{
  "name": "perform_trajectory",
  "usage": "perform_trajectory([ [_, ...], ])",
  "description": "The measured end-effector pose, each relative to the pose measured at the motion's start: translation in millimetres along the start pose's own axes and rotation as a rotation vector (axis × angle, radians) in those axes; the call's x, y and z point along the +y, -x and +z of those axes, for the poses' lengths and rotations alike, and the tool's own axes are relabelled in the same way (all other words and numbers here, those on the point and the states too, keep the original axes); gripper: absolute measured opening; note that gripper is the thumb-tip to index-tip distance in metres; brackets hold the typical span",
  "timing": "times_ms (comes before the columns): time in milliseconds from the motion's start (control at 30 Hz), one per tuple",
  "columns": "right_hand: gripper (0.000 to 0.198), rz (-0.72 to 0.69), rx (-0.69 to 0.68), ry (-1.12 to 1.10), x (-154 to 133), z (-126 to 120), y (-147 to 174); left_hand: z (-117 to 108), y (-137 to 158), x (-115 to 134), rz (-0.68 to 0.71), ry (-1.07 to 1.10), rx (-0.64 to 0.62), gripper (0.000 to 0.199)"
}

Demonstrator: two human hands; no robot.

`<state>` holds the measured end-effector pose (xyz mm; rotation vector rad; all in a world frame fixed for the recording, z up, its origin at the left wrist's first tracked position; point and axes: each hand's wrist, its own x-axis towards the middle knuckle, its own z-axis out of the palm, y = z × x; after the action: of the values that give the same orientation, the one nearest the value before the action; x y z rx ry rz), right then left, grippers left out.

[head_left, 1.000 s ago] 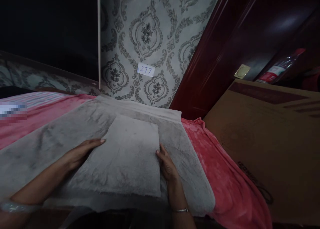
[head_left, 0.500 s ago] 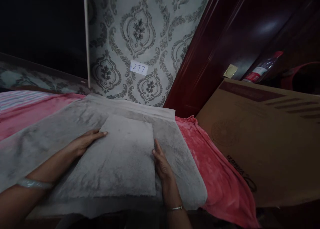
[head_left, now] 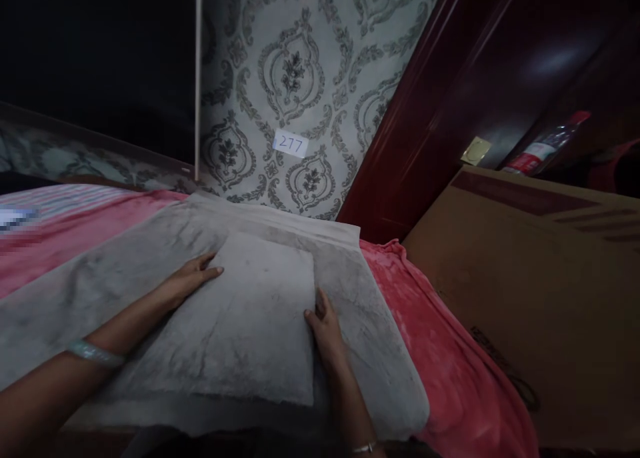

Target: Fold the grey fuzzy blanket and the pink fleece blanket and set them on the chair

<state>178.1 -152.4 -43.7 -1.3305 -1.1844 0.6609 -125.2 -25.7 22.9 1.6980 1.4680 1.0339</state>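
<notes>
A folded light-grey plush cloth (head_left: 250, 325) lies flat on a larger grey plush sheet (head_left: 370, 331). My left hand (head_left: 193, 278) rests along the cloth's upper left edge, its thumb stretched over the border and its fingers apart. On the opposite side, my right hand (head_left: 325, 325) touches the right edge with its thumb, while its fingers extend upward beside the cloth. Neither hand is wrapped round the fabric. The cloth's near edge is slightly ragged, and its surface shows soft creases.
Pink-red fabric (head_left: 415, 311) shows beneath the grey sheet. A large cardboard box (head_left: 540, 271) stands at the right, with a plastic bottle (head_left: 545, 148) behind it. Beyond the sheet are a patterned wall (head_left: 340, 65), a label reading 277 (head_left: 291, 143) and a dark screen (head_left: 95, 65).
The whole view has shifted, so the scene sits a little further right and lower. Both hands stay at the cloth's side edges, with the left fingers now more spread.
</notes>
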Motion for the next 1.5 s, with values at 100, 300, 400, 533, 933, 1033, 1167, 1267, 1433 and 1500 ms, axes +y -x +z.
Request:
perform_trajectory([
  [100, 0.063, -0.242, 0.081, 0.374, -20, 2, 5, 1, 2, -1, 0.188, -0.216, 0.051, 0.074],
  [300, 0.049, -0.586, -0.657, 0.721, -73, 41, 27, 20, 19, 12, 0.581, -0.442, -0.426, 0.068],
  [400, 0.055, -0.564, -0.830, 0.796, -79, 51, 35, 29, 14, 9, 0.664, -0.633, -0.612, 0.066],
  [533, 0.055, -0.500, -0.870, 0.813, -77, 49, 37, 35, -14, 8, 0.651, -0.772, -0.652, 0.067],
  [933, 0.059, -0.460, -0.869, 0.754, -76, 49, 34, 65, -114, 9, 0.441, -0.771, -0.550, 0.067],
  [1033, 0.061, -0.464, -0.848, 0.720, -75, 49, 34, 67, -118, 14, 0.410, -0.779, -0.517, 0.066],
  [1167, 0.058, -0.480, -0.826, 0.732, -74, 50, 35, 63, -105, 25, 0.384, -0.782, -0.411, 0.069],
  [1267, 0.057, -0.465, -0.825, 0.745, -75, 50, 36, 50, -77, 31, 0.391, -0.785, -0.382, 0.071],
  [1433, 0.056, -0.489, -0.816, 0.757, -74, 49, 37, 16, 3, 22, 0.641, -0.731, -0.520, 0.065],
  [1500, 0.057, -0.510, -0.807, 0.756, -73, 49, 38, 6, 33, 12, 0.715, -0.682, -0.569, 0.063],
])
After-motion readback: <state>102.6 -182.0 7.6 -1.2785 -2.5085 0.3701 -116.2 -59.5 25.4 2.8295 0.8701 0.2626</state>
